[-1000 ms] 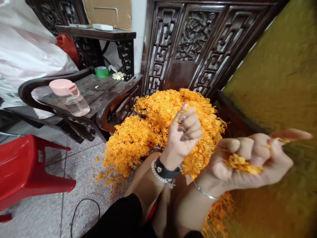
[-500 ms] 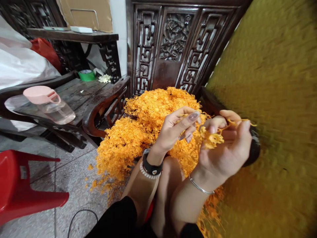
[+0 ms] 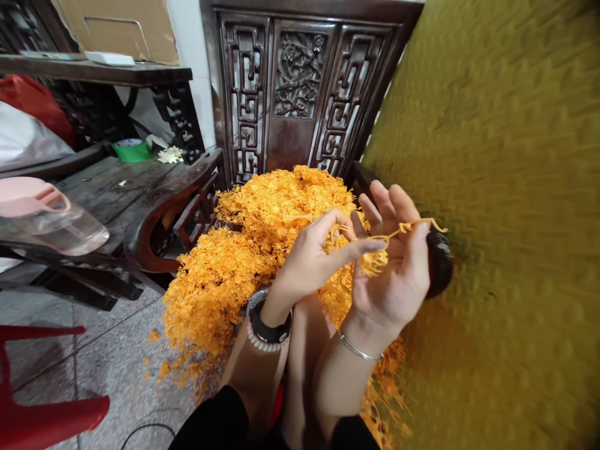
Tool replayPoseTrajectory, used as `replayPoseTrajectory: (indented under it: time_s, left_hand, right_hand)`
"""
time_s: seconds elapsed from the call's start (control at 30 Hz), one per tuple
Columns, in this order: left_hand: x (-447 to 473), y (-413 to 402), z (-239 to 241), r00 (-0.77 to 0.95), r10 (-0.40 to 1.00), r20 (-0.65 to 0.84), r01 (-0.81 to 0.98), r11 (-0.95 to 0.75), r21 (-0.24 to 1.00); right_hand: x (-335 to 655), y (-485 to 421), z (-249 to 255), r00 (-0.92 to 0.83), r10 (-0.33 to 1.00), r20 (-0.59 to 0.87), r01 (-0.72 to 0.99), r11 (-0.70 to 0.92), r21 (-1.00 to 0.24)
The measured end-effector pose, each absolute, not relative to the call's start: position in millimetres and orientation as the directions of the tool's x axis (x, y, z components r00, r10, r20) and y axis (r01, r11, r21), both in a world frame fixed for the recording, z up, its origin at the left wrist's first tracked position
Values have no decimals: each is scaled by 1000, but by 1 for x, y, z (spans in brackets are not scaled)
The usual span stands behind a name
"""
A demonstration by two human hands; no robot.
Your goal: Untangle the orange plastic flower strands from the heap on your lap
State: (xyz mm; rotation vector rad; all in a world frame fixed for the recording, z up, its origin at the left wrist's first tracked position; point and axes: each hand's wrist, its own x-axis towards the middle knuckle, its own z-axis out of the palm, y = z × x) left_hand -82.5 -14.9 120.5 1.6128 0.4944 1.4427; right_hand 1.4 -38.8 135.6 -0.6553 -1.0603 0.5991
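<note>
My left hand [image 3: 312,253], with a dark watch and a beaded bracelet on its wrist, is closed in a pinch on an orange plastic flower sprig [image 3: 374,262]. The sprig's thin stem stretches right, past my right thumb, and its curled tip sticks out beyond it. My right hand [image 3: 391,275], wearing a silver bangle, faces palm up with fingers spread and raised around the sprig. Whether its thumb touches the stem I cannot tell. Behind and below both hands rises a big heap of similar orange pieces [image 3: 281,206], reaching down beside my knees.
A dark carved wooden chair back [image 3: 293,137] stands behind the heap. To the left, a wooden seat [image 3: 100,187] bears a pink-lidded bottle [image 3: 70,225] and green tape [image 3: 132,150]. A red stool [image 3: 51,406] is at lower left. A yellow-brown textured surface [image 3: 506,187] fills the right side.
My right hand's fingers have opened and lifted upward. My left hand has moved in against the sprig and now pinches it. The view has shifted, so the surroundings appear farther left.
</note>
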Motion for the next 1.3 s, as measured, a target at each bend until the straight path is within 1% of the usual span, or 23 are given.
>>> replayPoseTrajectory:
  time_s: [0.17, 0.27, 0.33, 0.4, 0.47, 0.5, 0.6, 0.67, 0.73, 0.77, 0.8, 0.83, 0.9, 0.93, 0.97, 1.03, 1.07, 1.1, 1.13, 1.2, 1.23, 1.3]
  left_hand:
    - [-80, -19, 121, 376, 729, 572, -98, -582, 807]
    - [-78, -19, 119, 356, 723, 591, -135, -587, 799]
    - [-78, -19, 119, 309, 732, 607, -187, -579, 794]
    - [-79, -18, 118, 268, 748, 608, -202, -573, 794]
    - [-81, -17, 117, 248, 756, 606, -174, -581, 795]
    - [-82, -16, 116, 245, 755, 609, -149, -591, 793]
    - [-84, -12, 114, 222, 720, 658, -44, -666, 744]
    - [-83, -11, 112, 156, 646, 747, 39, -760, 649]
    - [-77, -13, 110, 64, 526, 848, 49, -850, 524]
    - [-73, -15, 110, -3, 490, 872, 12, -871, 490]
    - [-68, -18, 110, -78, 496, 865, -54, -868, 493]
    - [-62, -22, 111, -152, 547, 823, -147, -836, 528]
    - [-55, -28, 114, -238, 719, 653, -379, -688, 619]
    - [-53, -29, 116, -228, 793, 565, -503, -593, 629]
    - [-54, -29, 118, -191, 844, 502, -619, -500, 605]
    - [-59, -24, 121, -118, 885, 450, -791, -358, 496]
    - [-62, -21, 122, -84, 887, 453, -840, -308, 448]
    - [-64, -18, 121, -47, 883, 467, -864, -271, 425]
    - [-66, -15, 121, -4, 872, 490, -865, -249, 436]
    - [-66, -13, 117, 93, 838, 537, -804, -255, 537]
    - [-64, -13, 116, 128, 826, 549, -747, -284, 601]
    - [-60, -16, 113, 123, 826, 550, -607, -376, 700]
  right_hand:
    - [3, -39, 135, 346, 728, 591, -199, 673, -712]
    - [9, -37, 133, 374, 729, 574, -210, 669, -713]
    - [14, -38, 131, 386, 724, 571, -120, 653, -747]
    - [20, -40, 128, 359, 726, 586, 34, 617, -786]
    - [26, -41, 126, 281, 763, 582, 133, 569, -811]
    - [28, -41, 125, 232, 792, 564, 139, 547, -826]
    - [33, -39, 122, 106, 876, 471, 65, 467, -882]
    - [32, -40, 120, 61, 919, 388, -21, 390, -921]
    - [26, -42, 120, 50, 938, 344, -123, 348, -930]
    - [22, -43, 120, 67, 935, 349, -172, 356, -919]
    - [17, -44, 120, 99, 923, 371, -219, 384, -897]
    - [11, -45, 121, 140, 907, 396, -268, 420, -867]
    - [2, -45, 123, 198, 878, 435, -375, 478, -795]
    - [0, -44, 124, 217, 861, 460, -432, 507, -746]
    - [-1, -42, 125, 230, 841, 490, -482, 535, -693]
    - [3, -38, 128, 276, 792, 544, -554, 594, -583]
    - [6, -35, 129, 298, 774, 559, -571, 614, -545]
    - [9, -33, 131, 305, 771, 559, -577, 617, -536]
    - [11, -32, 132, 303, 781, 546, -571, 607, -552]
    - [11, -29, 131, 338, 788, 514, -502, 613, -610]
    - [9, -29, 130, 380, 774, 506, -426, 632, -647]
    - [5, -29, 127, 489, 706, 513, -228, 671, -705]
